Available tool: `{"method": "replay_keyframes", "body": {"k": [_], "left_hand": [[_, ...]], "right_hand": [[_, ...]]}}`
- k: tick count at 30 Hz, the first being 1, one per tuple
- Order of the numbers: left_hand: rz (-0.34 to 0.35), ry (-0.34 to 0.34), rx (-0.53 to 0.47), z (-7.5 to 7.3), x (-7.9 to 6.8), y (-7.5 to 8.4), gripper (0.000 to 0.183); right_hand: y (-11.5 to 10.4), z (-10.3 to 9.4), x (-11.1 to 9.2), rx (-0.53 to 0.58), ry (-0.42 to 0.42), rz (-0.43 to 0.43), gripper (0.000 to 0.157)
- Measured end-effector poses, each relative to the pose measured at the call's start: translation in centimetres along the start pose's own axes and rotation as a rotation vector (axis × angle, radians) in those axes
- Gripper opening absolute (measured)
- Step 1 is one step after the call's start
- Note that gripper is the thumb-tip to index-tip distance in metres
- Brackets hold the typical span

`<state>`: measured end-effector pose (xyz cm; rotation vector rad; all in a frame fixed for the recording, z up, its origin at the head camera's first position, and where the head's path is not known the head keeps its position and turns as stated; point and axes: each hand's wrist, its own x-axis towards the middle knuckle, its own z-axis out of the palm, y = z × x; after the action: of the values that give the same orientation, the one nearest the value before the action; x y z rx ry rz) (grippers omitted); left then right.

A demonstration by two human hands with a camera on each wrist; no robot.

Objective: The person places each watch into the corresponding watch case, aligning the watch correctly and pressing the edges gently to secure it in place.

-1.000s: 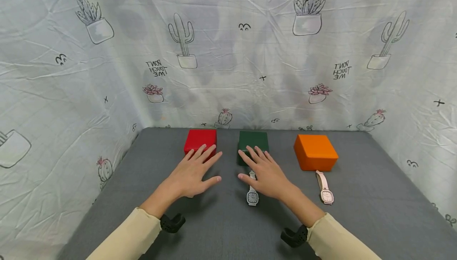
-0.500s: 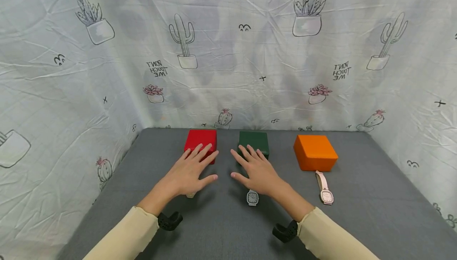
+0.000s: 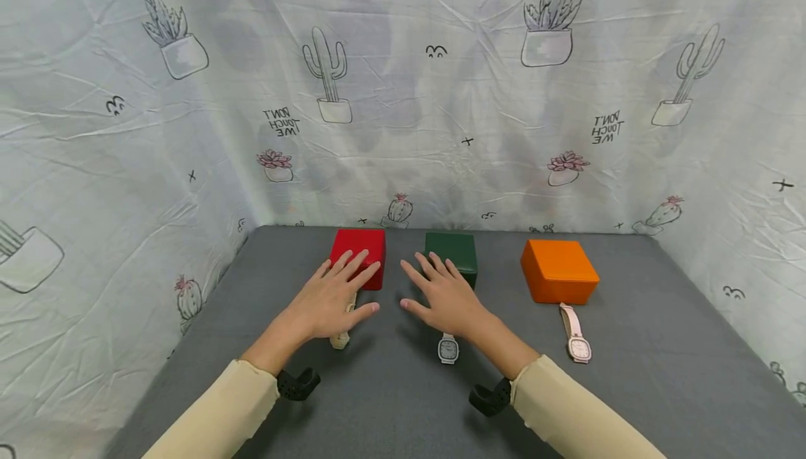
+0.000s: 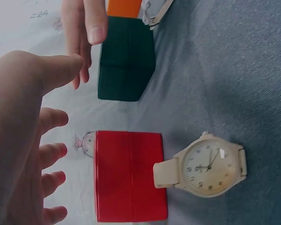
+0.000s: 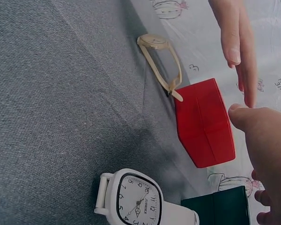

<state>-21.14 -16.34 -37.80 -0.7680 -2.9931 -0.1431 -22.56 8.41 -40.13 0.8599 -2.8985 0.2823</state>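
Observation:
My left hand (image 3: 327,305) hovers with spread fingers over a cream wristwatch (image 4: 208,166), in front of the red box (image 3: 360,242). To its right, my right hand (image 3: 447,301) hangs palm down above a white wristwatch (image 3: 448,350) with a squarish case, its strap partly hidden. Behind that hand stands the dark green box (image 3: 453,245). Neither hand holds anything. In the left wrist view the cream watch lies face toward the camera, its strap end near the red box. The right wrist view shows the white watch (image 5: 138,201) up close.
On the right, an orange box (image 3: 559,263) stands with a pink wristwatch (image 3: 577,343) lying in front of it. All lie on a grey cloth-covered table (image 3: 390,403). A white curtain (image 3: 403,95) printed with cacti encloses the back and sides.
Both hands have drifted: the right one moved left, away from the green box's middle, and the left slightly left. More of the cream watch shows now. The boxes and watches have stayed put.

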Motion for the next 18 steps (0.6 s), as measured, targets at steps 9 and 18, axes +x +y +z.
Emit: {"method": "replay_keyframes", "body": {"k": [9, 18], "left_hand": [[-0.016, -0.001, -0.007, -0.2, 0.1, -0.7, 0.078], [-0.02, -0.015, -0.004, 0.1, 0.0, -1.4, 0.077]], "right_hand": [[-0.2, 0.4, 1.0, -0.009, -0.012, -0.004, 0.071], [-0.6, 0.8, 1.9, 0.013, 0.025, -0.022, 0.07]]}}
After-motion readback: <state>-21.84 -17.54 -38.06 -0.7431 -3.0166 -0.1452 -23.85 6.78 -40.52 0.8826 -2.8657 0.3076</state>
